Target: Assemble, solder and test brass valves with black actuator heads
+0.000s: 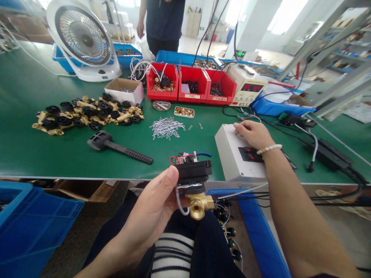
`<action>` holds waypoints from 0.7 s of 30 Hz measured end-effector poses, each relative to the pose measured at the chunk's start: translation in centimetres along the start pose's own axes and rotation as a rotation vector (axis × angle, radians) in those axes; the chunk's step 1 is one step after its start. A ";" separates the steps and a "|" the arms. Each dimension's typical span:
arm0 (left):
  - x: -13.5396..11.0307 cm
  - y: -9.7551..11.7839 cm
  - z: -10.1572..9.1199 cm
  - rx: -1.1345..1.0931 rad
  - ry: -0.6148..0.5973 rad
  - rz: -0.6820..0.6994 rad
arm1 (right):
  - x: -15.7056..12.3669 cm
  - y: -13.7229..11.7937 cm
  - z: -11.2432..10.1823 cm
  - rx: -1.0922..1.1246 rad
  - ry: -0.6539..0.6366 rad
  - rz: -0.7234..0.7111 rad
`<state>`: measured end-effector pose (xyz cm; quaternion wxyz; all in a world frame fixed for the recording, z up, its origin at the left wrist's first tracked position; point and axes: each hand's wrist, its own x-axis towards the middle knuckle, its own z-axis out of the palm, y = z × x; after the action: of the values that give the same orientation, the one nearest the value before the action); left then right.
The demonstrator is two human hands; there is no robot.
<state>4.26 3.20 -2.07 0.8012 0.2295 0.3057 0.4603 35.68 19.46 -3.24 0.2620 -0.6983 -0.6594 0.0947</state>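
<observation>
In my left hand [159, 204] is a motorized valve [199, 202], held above my lap just off the table's front edge. Its black actuator housing sits on a brass body with open ports. Red and blue wires show on top, and a grey cable loops down beside my fingers. My right hand [255, 135], with a beaded bracelet at the wrist, rests over the far end of a light grey control box [230, 154]. The thumb and fingers there are pinched together near the box's top edge; what they grip is hidden. Black terminals with red parts [249, 154] lie below that hand.
A black mallet [124, 150], cotter pins [166, 127] and a pile of brass valve bodies [89, 112] lie on the green table [66, 158]. Behind are red bins [194, 94], a fan [87, 38] and a power supply [246, 87]. Cables run right. A person [165, 23] stands beyond.
</observation>
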 end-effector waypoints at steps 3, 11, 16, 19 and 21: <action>0.0 -0.1 0.0 -0.015 0.002 0.002 | 0.0 0.2 0.1 -0.006 0.003 -0.008; -0.4 -0.1 0.0 -0.022 -0.018 -0.008 | 0.0 0.1 0.1 -0.019 0.005 0.019; -0.5 -0.1 0.0 -0.008 -0.004 -0.008 | 0.1 0.3 0.2 -0.017 0.003 -0.002; -0.5 -0.2 0.0 -0.002 -0.013 -0.006 | 0.1 0.3 0.2 -0.017 0.003 -0.002; -0.5 -0.1 0.1 -0.010 -0.010 -0.008 | 0.1 0.3 0.1 -0.016 0.007 0.009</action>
<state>4.17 2.69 -1.97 0.8058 0.2266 0.3001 0.4575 35.86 19.58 -3.47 0.2581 -0.7038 -0.6559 0.0883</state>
